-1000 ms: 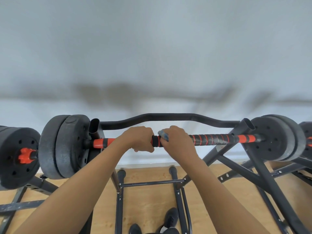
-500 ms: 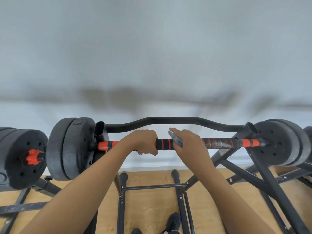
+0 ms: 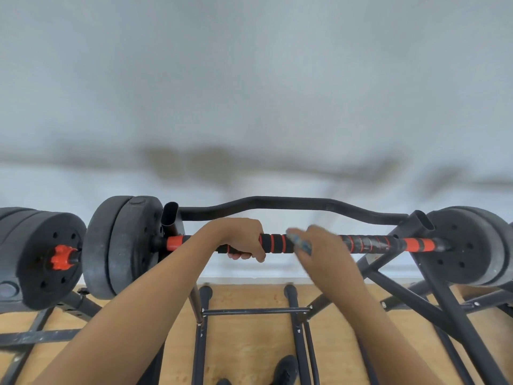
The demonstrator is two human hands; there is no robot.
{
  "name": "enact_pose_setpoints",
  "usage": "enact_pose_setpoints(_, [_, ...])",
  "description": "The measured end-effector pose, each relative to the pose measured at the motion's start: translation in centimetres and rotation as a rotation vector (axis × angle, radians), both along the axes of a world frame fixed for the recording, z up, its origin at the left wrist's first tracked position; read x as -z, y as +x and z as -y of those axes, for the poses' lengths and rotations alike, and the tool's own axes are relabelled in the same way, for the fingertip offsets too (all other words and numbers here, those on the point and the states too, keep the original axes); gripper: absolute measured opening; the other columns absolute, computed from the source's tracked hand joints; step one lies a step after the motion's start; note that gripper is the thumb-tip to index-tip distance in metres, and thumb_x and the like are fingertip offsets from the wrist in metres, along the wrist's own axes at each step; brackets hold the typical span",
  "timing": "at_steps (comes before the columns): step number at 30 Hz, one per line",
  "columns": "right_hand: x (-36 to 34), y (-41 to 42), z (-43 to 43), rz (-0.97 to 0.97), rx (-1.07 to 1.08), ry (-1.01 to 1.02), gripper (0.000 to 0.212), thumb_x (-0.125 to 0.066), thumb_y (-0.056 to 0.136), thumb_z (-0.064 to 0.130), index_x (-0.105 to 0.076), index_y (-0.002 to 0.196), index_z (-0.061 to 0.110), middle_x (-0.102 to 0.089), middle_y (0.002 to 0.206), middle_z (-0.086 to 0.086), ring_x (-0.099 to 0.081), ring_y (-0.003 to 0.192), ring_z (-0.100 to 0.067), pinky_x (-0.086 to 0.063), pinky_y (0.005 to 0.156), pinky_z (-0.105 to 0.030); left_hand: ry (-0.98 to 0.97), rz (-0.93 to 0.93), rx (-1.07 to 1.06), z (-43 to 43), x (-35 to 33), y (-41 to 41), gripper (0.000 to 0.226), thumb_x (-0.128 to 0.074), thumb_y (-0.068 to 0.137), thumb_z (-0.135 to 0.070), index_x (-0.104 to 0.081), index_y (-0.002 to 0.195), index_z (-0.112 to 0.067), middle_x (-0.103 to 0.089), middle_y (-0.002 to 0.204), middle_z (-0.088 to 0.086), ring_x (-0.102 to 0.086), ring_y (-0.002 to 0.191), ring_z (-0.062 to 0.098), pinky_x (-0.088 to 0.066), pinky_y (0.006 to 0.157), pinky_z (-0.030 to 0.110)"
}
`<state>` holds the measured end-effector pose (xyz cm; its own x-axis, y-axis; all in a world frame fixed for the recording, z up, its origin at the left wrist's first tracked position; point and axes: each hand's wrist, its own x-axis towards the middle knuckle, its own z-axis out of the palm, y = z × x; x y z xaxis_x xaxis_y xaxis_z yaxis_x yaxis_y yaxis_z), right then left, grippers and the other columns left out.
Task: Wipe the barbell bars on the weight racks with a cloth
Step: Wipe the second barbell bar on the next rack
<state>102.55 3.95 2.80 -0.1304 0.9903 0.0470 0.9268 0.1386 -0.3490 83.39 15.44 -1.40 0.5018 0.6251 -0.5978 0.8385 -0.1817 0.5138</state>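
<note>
A black barbell bar (image 3: 372,243) with orange bands lies across the weight rack (image 3: 394,284) in front of me, with dark weight plates (image 3: 125,245) at both ends. My left hand (image 3: 236,240) grips the bar left of centre, fingers curled round it. My right hand (image 3: 322,245), blurred by motion, is on the bar just right of centre and holds a small blue-grey cloth (image 3: 301,243) against it. Only an edge of the cloth shows past my fingers.
A curved black bar (image 3: 277,204) sits on the rack behind the straight one, close to the white wall. Another loaded bar with an orange collar (image 3: 59,257) is at the far left. Black rack legs (image 3: 294,329) and my shoes (image 3: 283,370) stand on the wooden floor.
My right hand has slid the cloth rightward along the bar, away from my left hand, baring several orange bands between them. My left hand has kept its grip.
</note>
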Motion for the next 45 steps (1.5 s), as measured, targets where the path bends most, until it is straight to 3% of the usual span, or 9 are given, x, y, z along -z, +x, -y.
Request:
enact_pose_setpoints(3, [-1.6,0.6,-2.7,-0.071,0.062,0.012,0.017,-0.053,0.100,0.019,-0.061,0.089,0.010,-0.059,0.079,-0.010,-0.058,0.068,-0.020,-0.054,0.070,-0.042,0.018,0.008,-0.017,0.1,0.3,-0.1,0.025,-0.078,0.085,-0.030,-0.069,0.099,-0.011,-0.070,0.064,0.004,-0.064,0.053,0.020,-0.061,0.065,0.033])
enact_pose_setpoints(7, [1.2,-0.8,-2.8,0.153,-0.037,-0.057,0.012,-0.051,0.097,0.026,-0.061,0.092,0.019,-0.050,0.077,0.002,-0.056,0.069,-0.020,-0.051,0.063,-0.033,0.010,0.014,-0.010,-0.1,0.3,-0.1,0.025,-0.080,0.086,-0.031,-0.067,0.100,-0.014,-0.069,0.065,0.004,-0.065,0.053,0.018,-0.061,0.064,0.032])
enact_pose_setpoints(16, [2.5,0.0,1.0,0.244,-0.137,-0.038,0.041,-0.044,0.104,0.028,-0.043,0.145,0.030,-0.053,0.109,0.009,-0.059,0.092,-0.015,-0.055,0.076,-0.031,0.062,0.037,-0.003,0.1,0.5,-0.1,0.020,-0.078,0.085,-0.030,-0.064,0.095,-0.020,-0.065,0.062,0.001,-0.062,0.050,0.015,-0.058,0.058,0.027])
enact_pose_setpoints(18, [2.4,0.5,1.5,0.188,-0.137,-0.030,0.035,-0.046,0.104,0.031,-0.051,0.139,0.033,-0.052,0.103,0.011,-0.059,0.088,-0.013,-0.056,0.078,-0.031,0.117,0.033,0.002,0.5,0.5,-0.2,0.022,-0.078,0.084,-0.035,-0.064,0.096,-0.022,-0.068,0.066,-0.001,-0.066,0.053,0.014,-0.062,0.063,0.029])
enact_pose_setpoints(24, [1.8,1.7,-2.0,0.015,-0.015,0.102,0.023,-0.055,0.101,0.028,-0.062,0.123,0.028,-0.048,0.081,0.009,-0.052,0.071,-0.009,-0.047,0.062,-0.024,0.819,-0.227,0.119,3.6,0.4,1.0,0.034,-0.068,0.088,-0.056,-0.053,0.096,-0.027,-0.059,0.081,-0.008,-0.060,0.075,0.017,-0.051,0.070,0.030])
enact_pose_setpoints(32, [2.8,-0.5,-3.7,0.055,-0.071,0.011,0.011,-0.052,0.092,0.027,-0.060,0.084,0.028,-0.046,0.078,0.007,-0.052,0.069,-0.013,-0.051,0.063,-0.033,0.929,-0.334,-0.049,5.4,2.2,2.2,0.024,-0.054,0.100,-0.041,-0.046,0.090,-0.021,-0.043,0.065,-0.004,-0.052,0.062,0.018,-0.038,0.062,0.030])
enact_pose_setpoints(34, [3.2,-0.3,-2.5,0.064,-0.116,0.025,0.007,-0.053,0.095,0.026,-0.060,0.095,0.028,-0.046,0.080,0.008,-0.052,0.070,-0.012,-0.054,0.064,-0.034,0.938,-0.338,-0.040,5.3,2.2,2.2,0.024,-0.054,0.100,-0.042,-0.048,0.089,-0.021,-0.044,0.064,-0.004,-0.053,0.060,0.017,-0.039,0.060,0.030])
enact_pose_setpoints(38, [3.4,0.6,0.2,0.062,-0.196,0.028,0.041,-0.055,0.098,0.026,-0.055,0.139,0.030,-0.044,0.090,0.014,-0.053,0.079,-0.011,-0.052,0.068,-0.029,0.942,-0.336,-0.039,5.4,2.3,2.2,0.025,-0.054,0.100,-0.043,-0.047,0.091,-0.022,-0.042,0.064,-0.005,-0.053,0.061,0.016,-0.039,0.060,0.029])
enact_pose_setpoints(45, [1.1,2.2,-2.2,-0.142,-0.050,0.134,0.014,-0.059,0.098,0.024,-0.071,0.103,0.030,-0.046,0.070,0.006,-0.045,0.062,-0.011,-0.038,0.057,-0.024,0.957,-0.290,-0.062,5.8,2.4,2.1,0.023,-0.058,0.098,-0.043,-0.054,0.097,-0.020,-0.049,0.070,-0.005,-0.054,0.063,0.018,-0.042,0.063,0.029])
